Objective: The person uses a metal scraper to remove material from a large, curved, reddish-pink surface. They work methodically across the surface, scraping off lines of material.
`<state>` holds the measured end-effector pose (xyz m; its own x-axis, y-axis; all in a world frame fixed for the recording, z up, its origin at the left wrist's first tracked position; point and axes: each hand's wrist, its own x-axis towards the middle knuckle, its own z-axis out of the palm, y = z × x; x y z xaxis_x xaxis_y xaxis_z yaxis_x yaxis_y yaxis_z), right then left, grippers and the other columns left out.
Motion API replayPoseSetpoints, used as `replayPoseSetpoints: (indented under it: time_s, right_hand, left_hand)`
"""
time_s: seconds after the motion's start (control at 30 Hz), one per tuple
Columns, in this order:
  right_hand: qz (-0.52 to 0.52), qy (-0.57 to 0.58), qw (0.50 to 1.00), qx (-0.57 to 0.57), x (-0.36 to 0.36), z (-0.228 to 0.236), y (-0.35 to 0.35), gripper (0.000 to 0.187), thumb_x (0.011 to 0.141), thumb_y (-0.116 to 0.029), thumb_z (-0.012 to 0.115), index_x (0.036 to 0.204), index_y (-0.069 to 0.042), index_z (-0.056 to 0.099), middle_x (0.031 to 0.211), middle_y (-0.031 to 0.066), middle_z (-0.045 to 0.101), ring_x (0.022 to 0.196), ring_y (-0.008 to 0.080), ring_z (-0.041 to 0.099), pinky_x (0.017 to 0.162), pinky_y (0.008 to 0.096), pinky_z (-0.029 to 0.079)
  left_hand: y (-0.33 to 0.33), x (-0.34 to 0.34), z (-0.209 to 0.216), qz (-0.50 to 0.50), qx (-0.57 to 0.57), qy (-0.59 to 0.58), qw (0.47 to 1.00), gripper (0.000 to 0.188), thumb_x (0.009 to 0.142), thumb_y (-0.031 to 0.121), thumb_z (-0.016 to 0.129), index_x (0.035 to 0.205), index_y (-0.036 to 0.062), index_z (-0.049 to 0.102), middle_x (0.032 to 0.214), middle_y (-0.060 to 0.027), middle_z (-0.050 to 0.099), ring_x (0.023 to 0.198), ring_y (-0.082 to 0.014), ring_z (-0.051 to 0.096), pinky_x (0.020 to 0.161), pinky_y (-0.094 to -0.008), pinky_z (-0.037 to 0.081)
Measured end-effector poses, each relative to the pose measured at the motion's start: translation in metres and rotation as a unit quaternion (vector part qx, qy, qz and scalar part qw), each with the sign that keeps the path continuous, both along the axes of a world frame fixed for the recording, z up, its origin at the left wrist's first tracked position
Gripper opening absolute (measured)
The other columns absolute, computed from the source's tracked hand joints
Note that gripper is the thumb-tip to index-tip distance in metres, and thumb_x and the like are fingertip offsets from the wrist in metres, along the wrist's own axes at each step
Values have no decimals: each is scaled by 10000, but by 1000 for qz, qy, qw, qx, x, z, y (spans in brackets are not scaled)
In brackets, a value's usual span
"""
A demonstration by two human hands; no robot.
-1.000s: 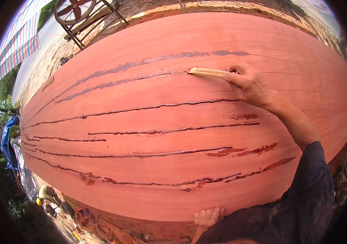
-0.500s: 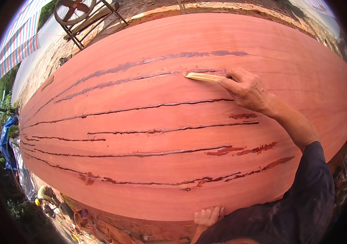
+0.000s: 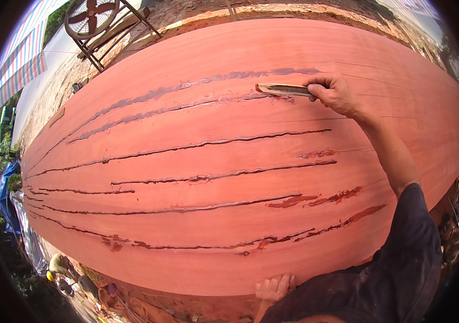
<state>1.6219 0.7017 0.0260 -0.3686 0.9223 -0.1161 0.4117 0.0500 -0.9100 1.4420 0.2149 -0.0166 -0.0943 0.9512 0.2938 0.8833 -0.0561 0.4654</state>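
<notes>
Before me lies a large reddish wooden slab [image 3: 202, 121] with long cracks lined by dark brown-purple paste. My right hand [image 3: 335, 96] is closed around one end of a flat wooden stick [image 3: 283, 90], over the far middle of the slab. The stick points left, its dark side showing and reddish-brown paste on its tip. The tip is by the second far crack; whether it touches the wood I cannot tell. At the slab's near edge rests my left hand [image 3: 275, 288], fingers curled and pressed together. What is under them, if anything, is hidden.
A round fan [image 3: 92, 15] on a metal stand [image 3: 119, 32] stands beyond the slab's far left. A striped awning [image 3: 19, 64] hangs at left. Another person [image 3: 61, 267] is low at the lower left. A small wood piece [image 3: 57, 117] lies near the far left edge.
My right hand has lifted and moved slightly right and away from me. The stick has turned, now showing its dark side. The view has shifted slightly; my left hand stays at the edge.
</notes>
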Motion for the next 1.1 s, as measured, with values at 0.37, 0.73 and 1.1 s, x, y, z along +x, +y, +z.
replayPoseSetpoints:
  time_s: [0.37, 0.73, 1.1]
  right_hand:
    - [52, -28, 996, 71, -28, 8, 4, 204, 998, -74, 622, 1112, 23, 761, 799, 34, 706, 709, 100, 622, 653, 277, 505]
    - [132, -89, 917, 366, -43, 11, -12, 132, 942, -45, 666, 1048, -55, 743, 920, 108, 746, 775, 254, 692, 666, 355, 552]
    - [202, -130, 889, 389, -30, -13, -3, 356, 822, 50, 659, 1117, -128, 744, 1081, 97, 689, 895, 323, 676, 739, 405, 556]
  left_hand:
    - [-4, 0, 0, -2, -21, 12, 1000, 138, 823, 302, 797, 896, 222, 710, 713, 48, 604, 535, -182, 500, 565, -370, 374]
    - [-1, 0, -1, 2, 3, 12, 1000, 115, 835, 294, 788, 877, 214, 717, 700, 46, 608, 515, -176, 483, 552, -355, 368]
    - [-3, -1, 1, -1, -10, 21, 1000, 137, 844, 313, 805, 917, 224, 731, 743, 78, 635, 582, -122, 539, 616, -315, 361]
